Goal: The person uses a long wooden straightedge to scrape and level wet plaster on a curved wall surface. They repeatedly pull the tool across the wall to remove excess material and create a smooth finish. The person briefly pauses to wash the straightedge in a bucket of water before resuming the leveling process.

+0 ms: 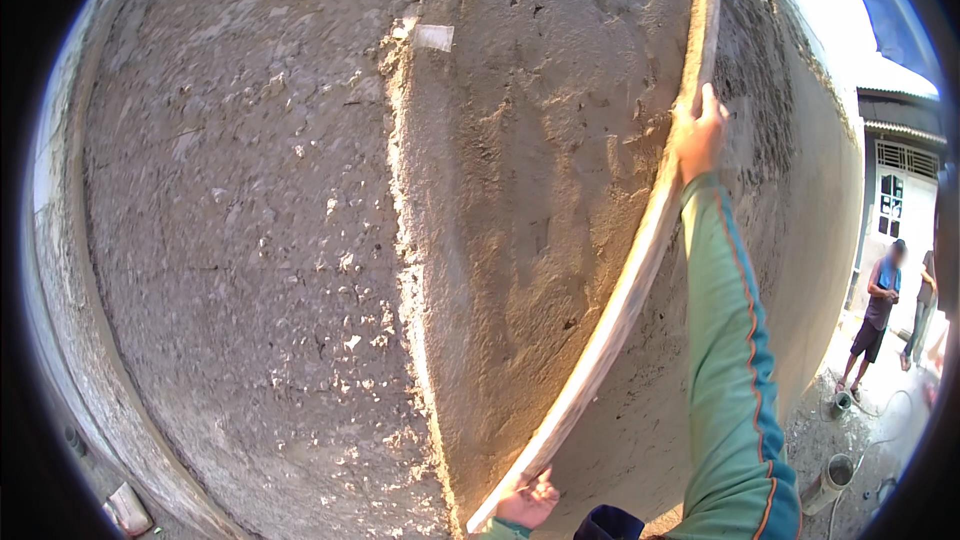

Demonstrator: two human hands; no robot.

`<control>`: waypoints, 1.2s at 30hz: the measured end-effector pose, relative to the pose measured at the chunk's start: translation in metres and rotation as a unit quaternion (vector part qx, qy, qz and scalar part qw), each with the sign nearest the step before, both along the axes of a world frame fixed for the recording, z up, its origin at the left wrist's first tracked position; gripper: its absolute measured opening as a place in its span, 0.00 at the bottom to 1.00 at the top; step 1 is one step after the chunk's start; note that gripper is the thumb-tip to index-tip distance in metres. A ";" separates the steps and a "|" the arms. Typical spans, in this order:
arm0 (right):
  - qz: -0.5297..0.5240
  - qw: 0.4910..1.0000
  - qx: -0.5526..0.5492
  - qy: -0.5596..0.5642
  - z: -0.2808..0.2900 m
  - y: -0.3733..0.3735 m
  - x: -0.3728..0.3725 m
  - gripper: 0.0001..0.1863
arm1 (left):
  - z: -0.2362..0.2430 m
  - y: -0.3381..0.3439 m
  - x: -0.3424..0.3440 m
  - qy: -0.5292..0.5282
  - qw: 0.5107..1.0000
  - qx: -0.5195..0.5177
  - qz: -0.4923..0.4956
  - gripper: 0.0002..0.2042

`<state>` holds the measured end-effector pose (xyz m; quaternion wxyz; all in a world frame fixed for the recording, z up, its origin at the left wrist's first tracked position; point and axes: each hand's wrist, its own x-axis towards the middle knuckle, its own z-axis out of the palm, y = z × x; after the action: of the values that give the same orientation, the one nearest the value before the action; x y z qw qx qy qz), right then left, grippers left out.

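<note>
A long pale wooden straightedge (620,325) lies against a wall coated with damp plaster (540,190), running from the top of the view down to the lower middle. My right hand (702,135), at the end of a green sleeve, is closed around its upper part. Lower down, my left hand (530,500) grips it near the bottom end, fingers curled over the edge. Left of the smoother damp band, a raised ragged plaster ridge (405,230) runs down the wall. A small white square piece (434,37) sits on the wall beside the ridge's upper part.
Rough, lumpy plaster (240,240) covers the wall's left side. Beyond the wall's right edge, a person (880,300) stands near a second person (922,305). Buckets (835,472) and a hose lie on the ground there. A pale bag (128,510) rests at lower left.
</note>
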<state>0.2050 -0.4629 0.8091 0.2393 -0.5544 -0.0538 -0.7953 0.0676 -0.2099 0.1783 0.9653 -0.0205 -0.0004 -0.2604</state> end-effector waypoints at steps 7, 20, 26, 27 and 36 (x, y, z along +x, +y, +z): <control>0.114 0.992 -0.007 -0.059 -0.046 0.032 0.000 0.34 | -0.028 0.020 -0.015 0.080 0.993 0.045 0.070 0.34; 0.130 0.990 -0.031 0.051 -0.154 0.280 -0.100 0.39 | -0.157 0.157 -0.055 0.214 0.961 0.027 0.173 0.24; 0.139 0.985 -0.090 0.054 -0.184 0.365 -0.135 0.43 | -0.197 0.204 -0.062 0.274 0.941 0.038 0.194 0.30; 0.150 0.982 -0.105 0.047 -0.194 0.382 -0.142 0.43 | -0.203 0.209 -0.062 0.283 0.937 0.041 0.200 0.31; 0.106 0.991 -0.085 0.016 -0.172 0.359 -0.129 0.42 | -0.193 0.202 -0.050 0.251 0.962 0.033 0.104 0.32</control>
<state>0.0758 -0.1040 0.6374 0.2754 -0.5762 -0.1761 -0.7491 0.0172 -0.0076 -0.0142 0.9563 -0.0528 0.2482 -0.1452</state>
